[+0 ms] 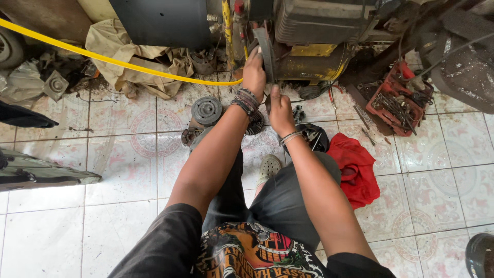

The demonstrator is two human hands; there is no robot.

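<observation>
Left hand (254, 72) is pressed with fingers wrapped on a grey drive belt (266, 51) hanging at the front of a yellow machine (315, 56) on the tiled floor (128, 154). Right hand (281, 112) sits just below, fingers curled toward the belt's lower end; its grip cannot be confirmed. A yellow hose (103, 57) runs behind the left wrist. A pulley (207, 110), red rag (356, 167) and red tool tray (393, 100) lie nearby.

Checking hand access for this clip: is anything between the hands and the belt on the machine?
Nothing visible. The left hand already rests on the belt; the right hand sits just below it, with no object between.
</observation>
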